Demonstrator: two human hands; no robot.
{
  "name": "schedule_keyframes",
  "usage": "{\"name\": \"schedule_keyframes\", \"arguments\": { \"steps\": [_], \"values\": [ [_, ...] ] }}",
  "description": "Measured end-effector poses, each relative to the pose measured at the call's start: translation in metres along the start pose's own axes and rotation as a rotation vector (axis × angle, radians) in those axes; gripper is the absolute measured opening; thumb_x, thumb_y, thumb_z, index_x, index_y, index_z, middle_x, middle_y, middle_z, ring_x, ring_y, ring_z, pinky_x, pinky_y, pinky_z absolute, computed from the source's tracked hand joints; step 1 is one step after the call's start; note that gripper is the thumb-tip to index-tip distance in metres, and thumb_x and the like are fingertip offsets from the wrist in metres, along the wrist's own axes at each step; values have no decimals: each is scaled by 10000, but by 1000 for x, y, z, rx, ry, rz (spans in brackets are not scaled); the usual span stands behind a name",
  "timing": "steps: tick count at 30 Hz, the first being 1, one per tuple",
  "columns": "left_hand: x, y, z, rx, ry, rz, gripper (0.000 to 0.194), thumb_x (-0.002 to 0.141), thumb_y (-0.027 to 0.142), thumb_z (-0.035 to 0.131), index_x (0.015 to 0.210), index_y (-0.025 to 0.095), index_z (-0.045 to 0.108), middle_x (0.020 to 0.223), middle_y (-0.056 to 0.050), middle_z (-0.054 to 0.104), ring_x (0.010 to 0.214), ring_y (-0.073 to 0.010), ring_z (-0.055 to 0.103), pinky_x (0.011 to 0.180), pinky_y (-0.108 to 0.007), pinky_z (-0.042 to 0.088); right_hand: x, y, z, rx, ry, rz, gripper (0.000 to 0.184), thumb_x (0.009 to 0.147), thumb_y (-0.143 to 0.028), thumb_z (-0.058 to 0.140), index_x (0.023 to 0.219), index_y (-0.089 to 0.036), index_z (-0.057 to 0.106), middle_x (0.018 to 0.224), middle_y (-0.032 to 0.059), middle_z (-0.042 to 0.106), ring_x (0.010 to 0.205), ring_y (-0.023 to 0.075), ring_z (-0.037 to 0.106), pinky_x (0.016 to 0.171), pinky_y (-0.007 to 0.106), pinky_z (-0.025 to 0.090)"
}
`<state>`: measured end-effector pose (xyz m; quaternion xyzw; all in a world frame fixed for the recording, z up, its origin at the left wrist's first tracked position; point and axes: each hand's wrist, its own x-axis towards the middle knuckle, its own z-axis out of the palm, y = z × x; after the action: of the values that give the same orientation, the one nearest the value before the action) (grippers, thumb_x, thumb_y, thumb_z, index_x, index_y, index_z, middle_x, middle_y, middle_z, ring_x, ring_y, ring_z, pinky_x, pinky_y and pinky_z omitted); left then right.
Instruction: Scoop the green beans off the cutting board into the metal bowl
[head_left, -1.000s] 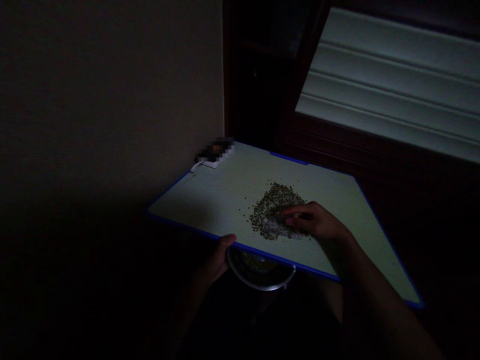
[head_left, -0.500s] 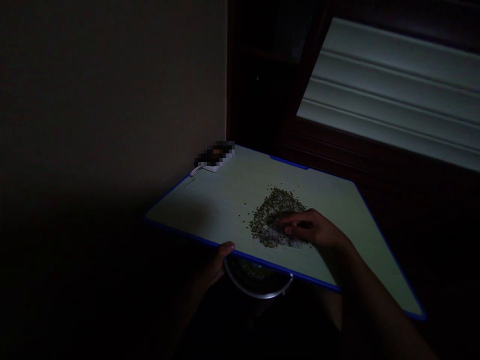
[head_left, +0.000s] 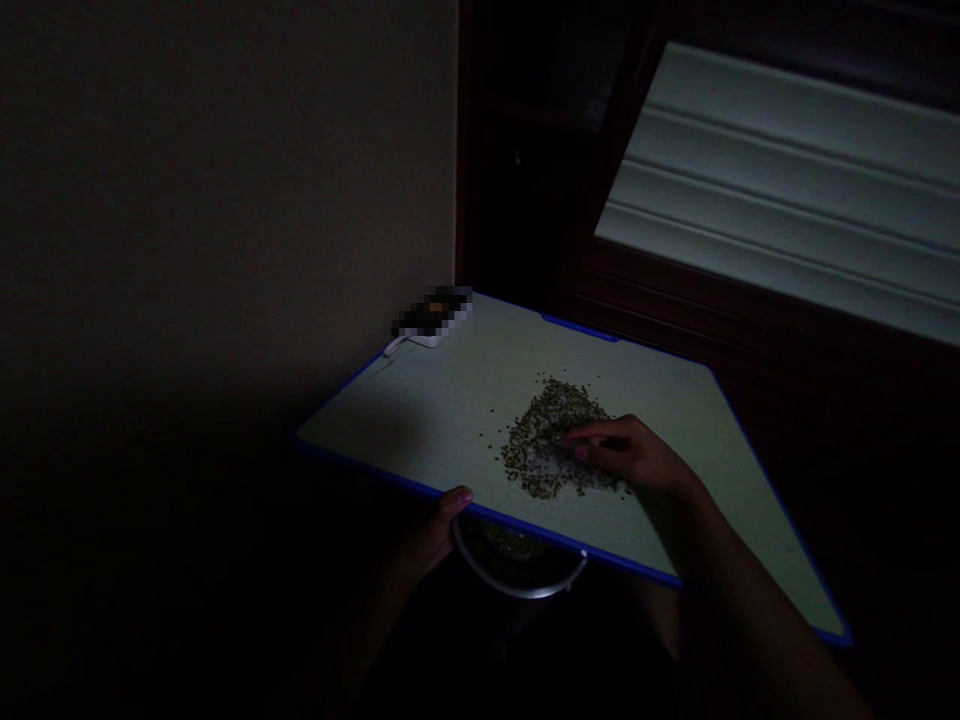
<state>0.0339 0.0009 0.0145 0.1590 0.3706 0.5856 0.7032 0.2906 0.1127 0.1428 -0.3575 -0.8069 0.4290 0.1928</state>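
Nearest, a round metal bowl (head_left: 517, 588) sits just below the near edge of a pale, blue-rimmed board (head_left: 750, 520), with greenish grains inside. The left hand (head_left: 439, 530) curls around that edge, thumb on top, gripping the board. The right hand (head_left: 630, 455) lies low and half-open on a loose mound of small greenish-brown grains (head_left: 544, 445), its fingertips (head_left: 577, 452) in the mound's near side; whether they pinch any grains is too dark to tell. Stray grains dot the board around the mound. Beyond, a pixelated object (head_left: 431, 315) sits at the far corner, against a plaster wall (head_left: 225, 200). Further right stands dark wood furniture (head_left: 517, 150) beside a pale ribbed panel (head_left: 780, 190).
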Motion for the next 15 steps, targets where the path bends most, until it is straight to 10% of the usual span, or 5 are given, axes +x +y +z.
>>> {"name": "schedule_keyframes", "arguments": {
  "steps": [15],
  "values": [
    [1,-2,-2,-45,19,-3,650,670,312,711,1265,93,569,1146,-146,685,1181,-333,554,1033,-471,399,0,2,-1,-10,9,-25,280,823,-343,657,1070,-229,720,547,-45,523,478,88,405,456,236,300]
  ]
}}
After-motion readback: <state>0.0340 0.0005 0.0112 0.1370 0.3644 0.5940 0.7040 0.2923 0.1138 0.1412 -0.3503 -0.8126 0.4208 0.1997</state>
